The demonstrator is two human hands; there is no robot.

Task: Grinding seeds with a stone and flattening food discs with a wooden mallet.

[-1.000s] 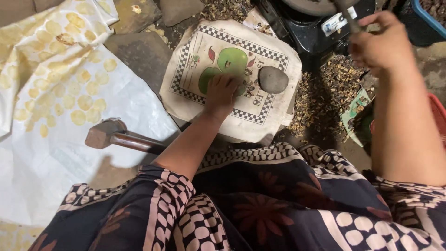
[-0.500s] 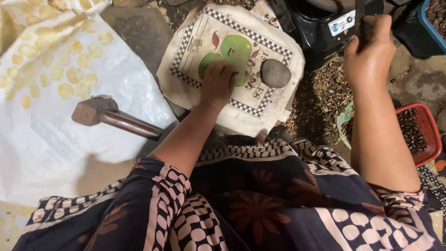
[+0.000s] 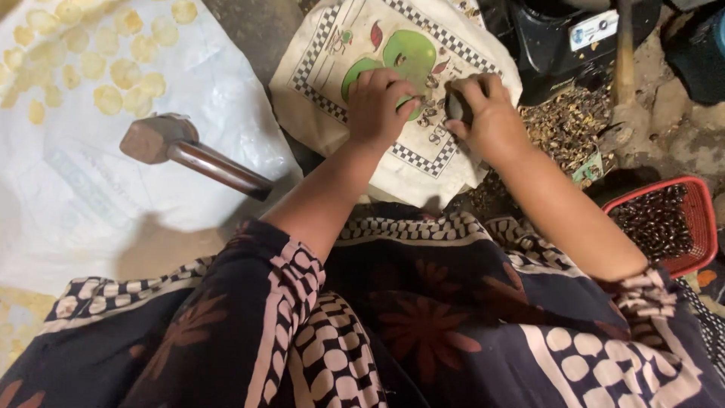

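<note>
A cream cloth bag (image 3: pixel 332 91) with a checked border and a green fruit print lies on the ground in front of me. My left hand (image 3: pixel 377 106) presses down on the print with curled fingers; whether it pinches something small I cannot tell. My right hand (image 3: pixel 491 117) is closed around a dark grey stone (image 3: pixel 455 107) that rests on the bag's right side. The two hands sit close together, almost touching.
A hammer (image 3: pixel 189 151) with a brown handle lies on a white plastic sheet (image 3: pixel 91 196) at the left, where several pale round slices (image 3: pixel 113 75) are spread. A red basket (image 3: pixel 664 223) of dark seeds stands at the right. Husk litter (image 3: pixel 563 125) and a black container (image 3: pixel 566 38) lie beyond.
My right hand came down from the black container at the far right and closed on the grey stone on the bag. The left hand stayed on the print.
</note>
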